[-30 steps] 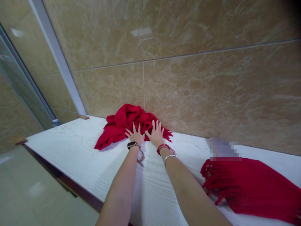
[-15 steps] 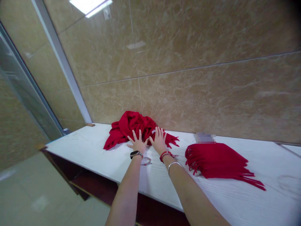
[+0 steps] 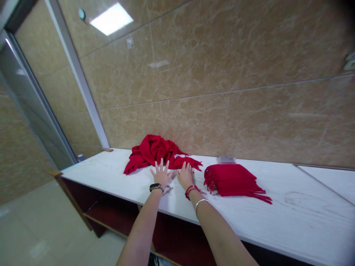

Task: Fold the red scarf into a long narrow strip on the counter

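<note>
"Where was the crumpled red scarf (image 3: 154,151)?"

"By the wall (image 3: 222,122), back from the front edge of the white counter (image 3: 105,170). My left hand (image 3: 162,175) was spread at the scarf's near side; my right hand (image 3: 185,177), thumb apart, fingers closer, was by its fringe (image 3: 195,163). Touching? I couldn't tell."

"Scarves?"

"Two: a narrow strip of counter separated it from the folded red scarf (image 3: 231,180)."

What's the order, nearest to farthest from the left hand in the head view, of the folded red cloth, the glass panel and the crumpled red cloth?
From the left hand:
1. Crumpled red cloth, just ahead.
2. Folded red cloth, off to the right.
3. Glass panel, far left, beyond the tabletop.
</note>
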Motion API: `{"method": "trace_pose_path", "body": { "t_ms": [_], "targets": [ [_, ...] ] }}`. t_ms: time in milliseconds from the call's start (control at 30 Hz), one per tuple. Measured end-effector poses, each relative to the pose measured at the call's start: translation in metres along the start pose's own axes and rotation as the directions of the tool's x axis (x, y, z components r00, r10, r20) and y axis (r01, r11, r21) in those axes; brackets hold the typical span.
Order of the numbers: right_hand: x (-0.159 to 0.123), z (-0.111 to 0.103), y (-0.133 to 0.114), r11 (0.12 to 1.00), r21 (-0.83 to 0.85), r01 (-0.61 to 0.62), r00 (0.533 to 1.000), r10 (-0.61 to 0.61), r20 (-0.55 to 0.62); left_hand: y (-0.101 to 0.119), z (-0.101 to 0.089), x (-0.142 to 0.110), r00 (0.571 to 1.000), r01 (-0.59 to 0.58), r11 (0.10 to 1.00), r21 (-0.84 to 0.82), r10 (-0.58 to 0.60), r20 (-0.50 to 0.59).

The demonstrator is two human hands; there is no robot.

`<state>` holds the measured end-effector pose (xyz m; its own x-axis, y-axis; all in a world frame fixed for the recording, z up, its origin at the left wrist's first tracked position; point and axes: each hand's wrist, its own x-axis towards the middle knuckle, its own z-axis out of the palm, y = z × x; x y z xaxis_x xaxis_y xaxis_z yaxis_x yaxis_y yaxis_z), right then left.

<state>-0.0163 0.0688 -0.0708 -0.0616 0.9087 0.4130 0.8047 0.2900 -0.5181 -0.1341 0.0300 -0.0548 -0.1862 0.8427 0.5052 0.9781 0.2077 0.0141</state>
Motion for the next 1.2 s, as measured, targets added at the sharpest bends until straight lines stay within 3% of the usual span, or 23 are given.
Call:
{"method": "trace_pose_path", "body": {
  "t_ms": [100,233,367,533,767,933,1200],
  "targets": [
    [0.004,0.0,-0.006,0.998,-0.053,-0.039,0.996,0.042,0.075,-0.002,-0.001,0.009,0.984,-0.175,0.984,0.041,0.176,-0.019],
    [0.027,0.007,-0.005,0.992,-0.116,-0.044,0.983,0.064,0.172,-0.004,0.008,0.031,0.969,-0.245,0.968,0.057,0.246,-0.004],
    [0.059,0.025,0.003,0.986,-0.168,-0.005,0.97,0.045,0.238,-0.004,0.031,0.055,0.973,-0.229,0.973,0.023,0.229,-0.009],
    [0.093,0.048,0.007,0.981,-0.195,0.021,0.973,0.024,0.23,-0.003,0.058,0.083,0.986,-0.167,0.986,-0.023,0.167,-0.02],
    [0.124,0.065,0.005,0.979,-0.204,0.015,0.959,0.044,0.278,-0.001,0.073,0.109,0.989,-0.089,0.994,-0.068,0.096,0.108],
    [0.118,0.064,0.006,0.98,-0.193,0.047,0.974,-0.002,0.229,0.001,0.07,0.105,0.994,-0.085,0.995,-0.057,0.089,0.07],
    [0.075,0.039,0.006,0.979,-0.186,0.088,0.988,-0.062,0.141,0.008,0.051,0.078,0.992,-0.086,0.994,-0.065,0.092,0.081]
  ]
}}
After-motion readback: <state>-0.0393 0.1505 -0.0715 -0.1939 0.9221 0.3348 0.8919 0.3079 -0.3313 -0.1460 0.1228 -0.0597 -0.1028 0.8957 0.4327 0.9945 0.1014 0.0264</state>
